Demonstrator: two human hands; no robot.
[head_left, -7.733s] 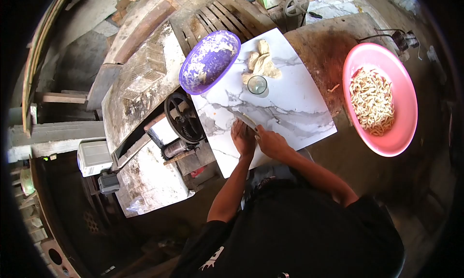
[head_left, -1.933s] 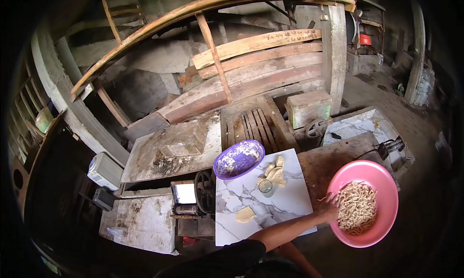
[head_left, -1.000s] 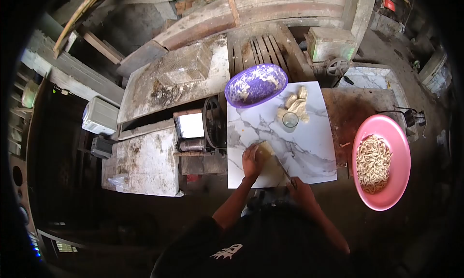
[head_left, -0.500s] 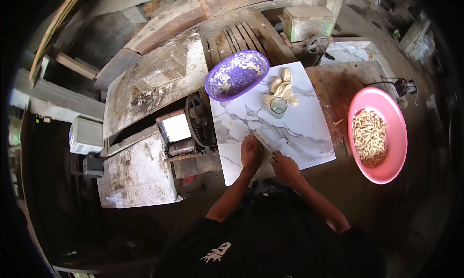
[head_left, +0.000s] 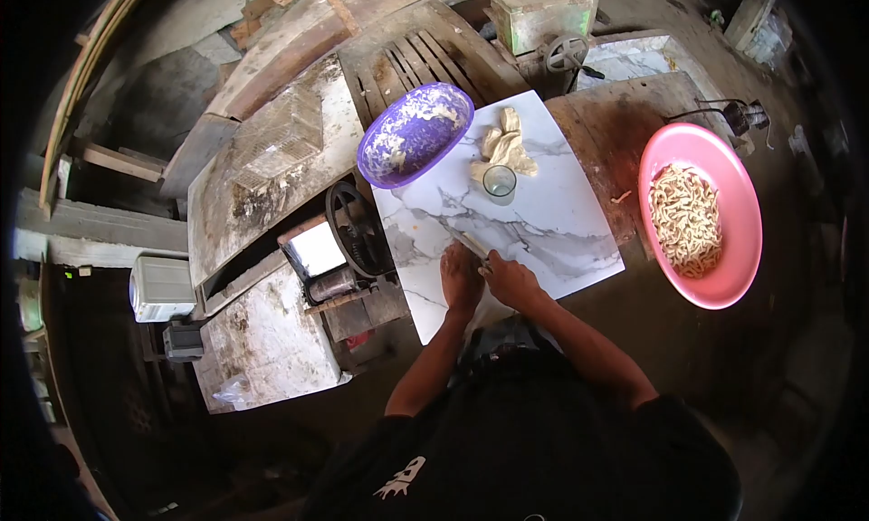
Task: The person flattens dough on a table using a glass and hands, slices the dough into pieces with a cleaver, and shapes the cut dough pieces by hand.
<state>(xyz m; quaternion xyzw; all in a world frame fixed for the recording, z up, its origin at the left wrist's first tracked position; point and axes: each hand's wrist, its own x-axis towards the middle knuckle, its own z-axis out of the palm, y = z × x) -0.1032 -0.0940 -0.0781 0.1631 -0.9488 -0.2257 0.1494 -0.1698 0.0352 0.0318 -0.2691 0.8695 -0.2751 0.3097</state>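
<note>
On the white marbled board (head_left: pixel 561 222), my right hand (head_left: pixel 510 280) is closed round the handle of a knife (head_left: pixel 472 245), whose blade points up and to the left. Just left of the blade, my left hand (head_left: pixel 460 278) lies low on the board with its fingers close together; what is under them is hidden. Beyond both hands stands a clear glass (head_left: pixel 499 184), with pieces of pale dough (head_left: pixel 510 152) behind it. A purple basin (head_left: pixel 416 135) smeared with dough residue rests at the board's far left corner.
A pink basin (head_left: pixel 744 215) holding many short dough strips (head_left: pixel 685 220) stands to the right. Left of the board is a machine with a dark handwheel (head_left: pixel 353 229). A wire basket (head_left: pixel 285 141) lies on the stained table (head_left: pixel 213 218) at the back left.
Since the frame when one hand was at the pink basin, both hands have come together over the board, the right with the knife. Lately the view has shifted and the knife has moved closer to my left hand.
</note>
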